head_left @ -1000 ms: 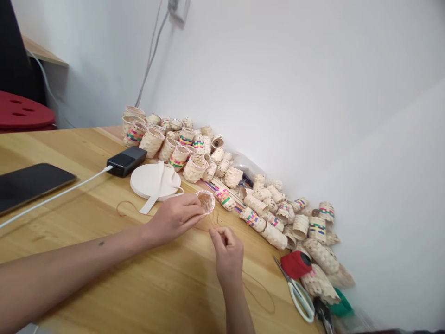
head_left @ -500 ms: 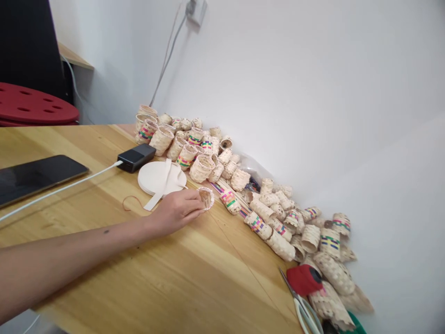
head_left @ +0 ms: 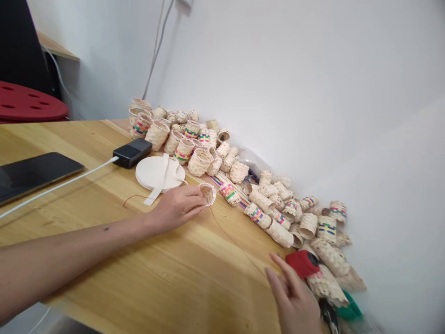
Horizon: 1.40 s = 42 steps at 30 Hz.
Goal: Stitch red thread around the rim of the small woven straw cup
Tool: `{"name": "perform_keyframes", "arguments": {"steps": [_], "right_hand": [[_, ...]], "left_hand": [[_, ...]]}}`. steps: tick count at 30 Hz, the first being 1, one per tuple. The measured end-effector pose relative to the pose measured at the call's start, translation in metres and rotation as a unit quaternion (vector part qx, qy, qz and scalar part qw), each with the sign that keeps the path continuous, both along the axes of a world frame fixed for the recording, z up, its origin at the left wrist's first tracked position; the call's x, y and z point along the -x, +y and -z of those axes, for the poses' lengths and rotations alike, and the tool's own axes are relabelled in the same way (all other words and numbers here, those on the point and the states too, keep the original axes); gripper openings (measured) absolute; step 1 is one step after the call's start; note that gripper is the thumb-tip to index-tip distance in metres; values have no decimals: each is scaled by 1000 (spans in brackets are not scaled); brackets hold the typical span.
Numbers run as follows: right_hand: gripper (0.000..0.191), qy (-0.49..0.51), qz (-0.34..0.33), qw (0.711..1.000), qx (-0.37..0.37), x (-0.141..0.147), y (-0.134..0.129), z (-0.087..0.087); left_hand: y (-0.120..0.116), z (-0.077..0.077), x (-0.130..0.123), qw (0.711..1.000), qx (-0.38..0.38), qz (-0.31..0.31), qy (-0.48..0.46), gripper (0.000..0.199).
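My left hand (head_left: 179, 206) is closed around a small woven bamboo basket (head_left: 207, 195), its round mouth turned to the right. A thin brown thread (head_left: 231, 239) runs from the basket across the table toward my right hand (head_left: 295, 297), low in the view. The thumb and forefinger of that hand are apart, next to a red spool of thread (head_left: 301, 263); I see nothing gripped between them. Its lower part is cut off by the frame edge. The scissors are hidden from view. Beside my left hand lies a white disc-shaped roll (head_left: 160, 174) with a loose strip (head_left: 160, 185).
Many small woven baskets (head_left: 200, 161) are heaped along the wall, some with coloured bands. A black power bank (head_left: 132, 152) with a white cable (head_left: 69, 183) and a phone (head_left: 40, 176) lie on the wooden table (head_left: 156, 273). Red stools (head_left: 31, 103) stand at left.
My right hand has come into view at the bottom right, over where the scissors showed. The view has shifted slightly; my left hand still holds the basket.
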State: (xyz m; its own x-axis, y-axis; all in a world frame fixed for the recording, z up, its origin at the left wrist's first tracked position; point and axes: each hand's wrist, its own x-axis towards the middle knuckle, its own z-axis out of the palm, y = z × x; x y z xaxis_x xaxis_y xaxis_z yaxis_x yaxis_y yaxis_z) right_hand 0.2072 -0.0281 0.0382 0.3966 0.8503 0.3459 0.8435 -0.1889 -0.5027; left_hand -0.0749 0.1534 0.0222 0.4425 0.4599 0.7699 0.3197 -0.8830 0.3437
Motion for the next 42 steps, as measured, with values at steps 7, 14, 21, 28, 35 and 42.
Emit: {"name": "perform_keyframes", "arguments": {"steps": [7,14,21,28,35,42], "right_hand": [[39,161,-228,960,-12,93,122,8],[35,219,-205,952,-64,96,124,38],[37,205,-75,965,-143,67,127,34],[32,118,118,954,-249,6,136,21],[32,82,184,939,-278,-31,129,17],[41,58,-19,969,-239,46,125,26]], "left_hand": [[1,1,0,1000,-5,-6,-7,21],[3,2,0,1000,-12,-12,15,23],[8,6,3,1000,7,-23,-2,19],[8,2,5,1000,12,-17,-2,20],[7,2,4,1000,7,-17,2,21],[5,2,3,1000,17,-12,5,20]]}}
